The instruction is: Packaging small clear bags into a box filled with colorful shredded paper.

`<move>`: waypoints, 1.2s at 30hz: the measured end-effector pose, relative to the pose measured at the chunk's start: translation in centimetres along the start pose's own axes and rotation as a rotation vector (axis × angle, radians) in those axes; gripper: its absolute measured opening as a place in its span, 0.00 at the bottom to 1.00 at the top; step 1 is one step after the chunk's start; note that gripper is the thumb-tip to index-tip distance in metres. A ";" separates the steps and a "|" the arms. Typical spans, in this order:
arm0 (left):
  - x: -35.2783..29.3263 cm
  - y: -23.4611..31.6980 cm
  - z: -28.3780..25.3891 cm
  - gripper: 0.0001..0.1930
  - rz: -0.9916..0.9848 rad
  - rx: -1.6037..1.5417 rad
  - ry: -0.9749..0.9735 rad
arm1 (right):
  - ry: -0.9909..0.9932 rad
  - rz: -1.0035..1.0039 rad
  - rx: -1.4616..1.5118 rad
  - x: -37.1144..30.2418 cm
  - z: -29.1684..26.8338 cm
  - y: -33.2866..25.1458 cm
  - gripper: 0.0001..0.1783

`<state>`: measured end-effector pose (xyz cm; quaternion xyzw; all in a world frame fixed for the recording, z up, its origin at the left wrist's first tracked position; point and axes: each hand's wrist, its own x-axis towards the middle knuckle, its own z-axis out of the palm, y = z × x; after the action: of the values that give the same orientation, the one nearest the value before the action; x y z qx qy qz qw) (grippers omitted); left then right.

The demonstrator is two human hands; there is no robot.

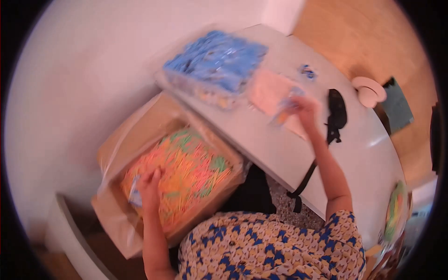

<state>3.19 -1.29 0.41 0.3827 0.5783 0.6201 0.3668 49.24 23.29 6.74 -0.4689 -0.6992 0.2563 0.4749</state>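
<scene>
Over a plastic-lined cardboard box (pixel 122 140) at lower left, my left hand (pixel 150 186) is closed, with a small whitish-blue packet (pixel 135 192) at its outer side. Many thin orange, pink, yellow and green sticks (pixel 191 163) fill the box under that hand. My right hand (pixel 303 109), smeared by motion, is above the table at the right of the blue heap. Its fingers are closed on a small clear packet (pixel 282 114) with blue on it; the contents are too blurred to name. Beneath the packet lies a pale pink sheet or flat bag (pixel 266 91).
A clear bin (pixel 196 93) heaped with blue pieces (pixel 217 58) stands on the white table (pixel 261 142). Further right are a small blue-and-white packet (pixel 308 71), a black strapped pouch (pixel 336 112) and a pale round object (pixel 368 91). A multicoloured bundle (pixel 395 210) sits at the right edge.
</scene>
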 end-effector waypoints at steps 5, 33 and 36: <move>1.7 -1.6 0.2 0.08 0.007 -0.018 0.091 | 0.069 -0.019 -0.711 3.0 -8.9 8.0 0.21; 2.4 -1.7 -3.2 0.07 0.204 -0.120 0.497 | -0.733 -0.871 -0.584 -6.0 34.3 -12.1 0.12; 2.5 -1.8 -3.3 0.07 0.201 -0.119 0.536 | -0.703 -1.039 -0.661 -6.0 36.2 -12.7 0.13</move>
<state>-0.88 -0.42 -1.41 0.2385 0.5764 0.7652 0.1594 11.94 15.62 -0.74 -0.0836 -0.9855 -0.0928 0.1149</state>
